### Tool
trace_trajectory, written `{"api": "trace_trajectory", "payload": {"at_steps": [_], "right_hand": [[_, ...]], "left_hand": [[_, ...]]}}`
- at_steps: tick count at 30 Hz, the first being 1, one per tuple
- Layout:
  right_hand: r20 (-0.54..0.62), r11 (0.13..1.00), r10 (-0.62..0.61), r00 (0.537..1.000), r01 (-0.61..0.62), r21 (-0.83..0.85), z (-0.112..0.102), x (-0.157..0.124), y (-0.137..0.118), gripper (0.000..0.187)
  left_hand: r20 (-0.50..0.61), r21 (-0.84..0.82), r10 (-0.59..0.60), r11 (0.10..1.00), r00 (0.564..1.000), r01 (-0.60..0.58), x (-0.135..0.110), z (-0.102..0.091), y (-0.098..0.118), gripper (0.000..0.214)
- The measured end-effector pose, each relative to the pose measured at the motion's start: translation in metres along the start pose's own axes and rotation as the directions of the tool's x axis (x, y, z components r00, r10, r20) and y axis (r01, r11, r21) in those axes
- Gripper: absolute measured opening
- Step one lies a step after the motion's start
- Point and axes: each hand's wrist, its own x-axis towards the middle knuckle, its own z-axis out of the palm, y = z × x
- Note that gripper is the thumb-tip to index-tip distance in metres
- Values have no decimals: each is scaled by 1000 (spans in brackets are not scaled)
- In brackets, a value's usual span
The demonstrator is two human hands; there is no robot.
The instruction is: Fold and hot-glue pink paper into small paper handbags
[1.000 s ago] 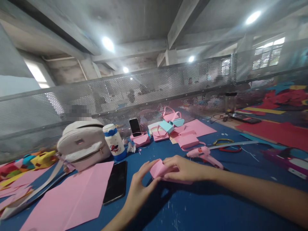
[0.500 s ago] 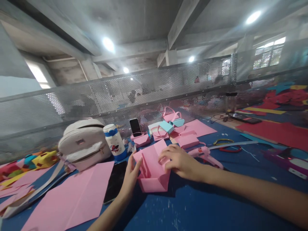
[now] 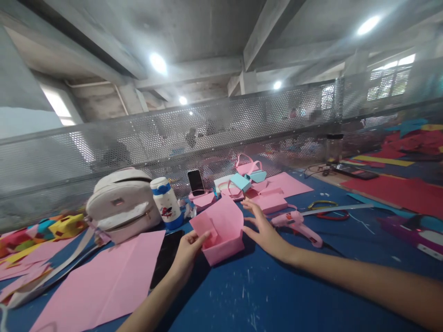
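A folded pink paper box (image 3: 221,233) stands on the blue table (image 3: 277,295) in front of me. My left hand (image 3: 188,251) pinches its near left flap between thumb and fingers. My right hand (image 3: 265,228) is open beside the box's right side, fingers spread, barely touching or just off the paper. A pink glue gun (image 3: 297,223) lies just right of my right hand.
A large pink sheet (image 3: 104,281) and a black phone (image 3: 166,258) lie to the left. Behind them are a white bag (image 3: 121,205), a bottle (image 3: 166,203), a propped phone (image 3: 195,182) and several finished paper bags (image 3: 249,184). A perforated metal screen (image 3: 221,133) bounds the far edge.
The flat pink piece has been opened up into a standing box shape. My right hand came off it and spread open; my left hand shifted to pinch the left flap.
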Motion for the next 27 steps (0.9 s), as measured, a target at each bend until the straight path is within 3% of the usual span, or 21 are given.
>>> {"api": "trace_trajectory", "payload": {"at_steps": [4, 9, 12, 18, 27], "right_hand": [[88, 932, 243, 966, -258, 254, 5, -3, 5, 52], [147, 817, 382, 913, -407, 408, 8, -8, -6, 58], [204, 810, 326, 923, -384, 444, 9, -7, -11, 55], [197, 914, 280, 940, -324, 245, 11, -6, 1, 49], [250, 917, 229, 941, -295, 269, 12, -5, 0, 54]], "left_hand": [[-78, 16, 83, 996, 993, -82, -1, -2, -3, 40], [-90, 76, 167, 984, 982, -160, -3, -1, -4, 27], [-98, 118, 206, 974, 974, -194, -7, 2, -4, 18], [-153, 171, 235, 963, 960, -209, -14, 6, -5, 25], [-172, 180, 159, 975, 972, -128, -3, 0, -10, 32]]}}
